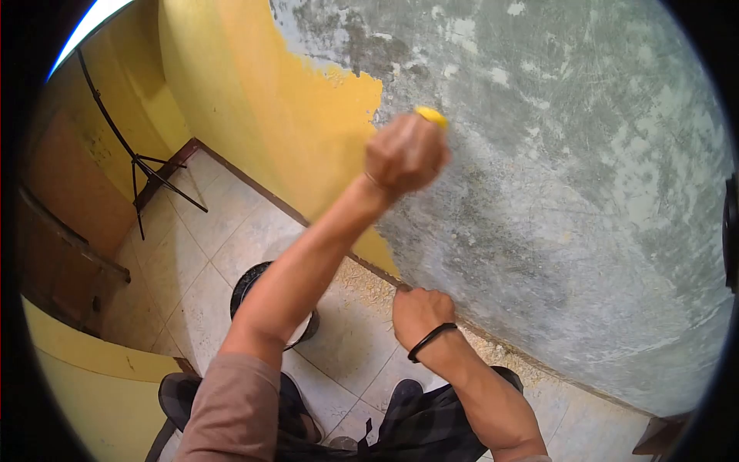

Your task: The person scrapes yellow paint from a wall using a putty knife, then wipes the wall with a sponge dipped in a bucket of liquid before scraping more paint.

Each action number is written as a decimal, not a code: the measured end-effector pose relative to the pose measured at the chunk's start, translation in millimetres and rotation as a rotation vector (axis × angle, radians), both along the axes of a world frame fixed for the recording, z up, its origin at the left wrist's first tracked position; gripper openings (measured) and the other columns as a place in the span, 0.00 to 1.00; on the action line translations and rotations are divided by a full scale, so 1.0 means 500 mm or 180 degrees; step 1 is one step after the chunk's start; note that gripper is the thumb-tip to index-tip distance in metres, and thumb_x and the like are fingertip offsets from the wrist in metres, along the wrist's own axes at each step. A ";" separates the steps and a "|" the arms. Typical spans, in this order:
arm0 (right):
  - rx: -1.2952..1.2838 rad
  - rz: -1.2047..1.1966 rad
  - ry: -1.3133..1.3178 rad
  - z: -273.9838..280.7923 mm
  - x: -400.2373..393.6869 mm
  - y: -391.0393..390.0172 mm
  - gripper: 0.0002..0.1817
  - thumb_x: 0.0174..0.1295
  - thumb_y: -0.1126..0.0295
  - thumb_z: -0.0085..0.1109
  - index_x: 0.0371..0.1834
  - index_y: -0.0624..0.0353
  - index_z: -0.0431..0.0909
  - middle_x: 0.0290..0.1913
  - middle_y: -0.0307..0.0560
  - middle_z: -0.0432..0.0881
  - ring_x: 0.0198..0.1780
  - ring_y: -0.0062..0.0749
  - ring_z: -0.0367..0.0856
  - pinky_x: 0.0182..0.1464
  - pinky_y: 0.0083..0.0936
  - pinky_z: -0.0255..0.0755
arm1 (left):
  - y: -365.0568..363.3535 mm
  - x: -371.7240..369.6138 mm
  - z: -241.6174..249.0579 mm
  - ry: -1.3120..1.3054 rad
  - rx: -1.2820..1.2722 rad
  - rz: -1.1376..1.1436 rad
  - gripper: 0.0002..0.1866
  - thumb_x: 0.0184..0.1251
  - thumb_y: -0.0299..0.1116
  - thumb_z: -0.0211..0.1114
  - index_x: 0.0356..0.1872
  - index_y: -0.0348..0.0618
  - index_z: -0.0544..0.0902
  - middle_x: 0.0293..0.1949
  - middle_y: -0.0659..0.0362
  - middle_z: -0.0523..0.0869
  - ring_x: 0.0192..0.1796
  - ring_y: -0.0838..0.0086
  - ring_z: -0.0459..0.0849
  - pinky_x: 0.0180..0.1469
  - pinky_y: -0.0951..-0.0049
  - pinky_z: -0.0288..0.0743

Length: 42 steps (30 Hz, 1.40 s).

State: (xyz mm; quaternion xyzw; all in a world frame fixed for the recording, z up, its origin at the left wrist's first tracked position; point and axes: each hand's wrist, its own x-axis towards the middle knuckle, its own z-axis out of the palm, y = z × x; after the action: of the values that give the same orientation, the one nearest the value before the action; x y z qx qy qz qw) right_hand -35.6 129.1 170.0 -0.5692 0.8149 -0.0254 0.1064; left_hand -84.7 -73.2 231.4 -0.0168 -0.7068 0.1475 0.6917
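Observation:
My left hand (pixel 406 154) is closed around a tool whose rounded yellow handle end (pixel 432 117) shows above the fist; the rest is hidden. It is held at the wall, near the ragged edge between yellow paint (pixel 323 100) and bare grey plaster (pixel 539 169). Slight blur softens this hand. Lower down, my right hand (pixel 423 317), with a black band on its wrist, is curled shut near the foot of the wall. What its fingers hold, if anything, cannot be made out. Paint flakes (pixel 362 289) lie on the floor beside it.
A black bucket (pixel 249 279) stands on the tiled floor (pixel 346 362), partly hidden behind my left forearm. A black tripod stand (pixel 135 158) is in the far left corner. Brown furniture (pixel 58 254) stands at the left. My legs are folded below.

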 end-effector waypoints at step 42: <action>-0.0124 0.0223 -0.0097 0.001 0.095 0.042 0.10 0.55 0.70 0.57 0.38 0.63 0.80 0.32 0.51 0.84 0.34 0.37 0.86 0.32 0.27 0.80 | 0.101 0.037 -0.031 0.0081 0.1003 -0.0239 0.13 0.53 0.22 0.72 0.41 0.36 0.84 0.38 0.53 0.85 0.41 0.64 0.84 0.44 0.67 0.79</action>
State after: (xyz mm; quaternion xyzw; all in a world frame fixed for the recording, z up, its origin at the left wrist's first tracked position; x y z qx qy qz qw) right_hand 12.2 150.2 170.6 -0.5990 0.7920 -0.0461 0.1085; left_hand -66.1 -22.6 215.9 0.0673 -0.7112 0.0090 0.6997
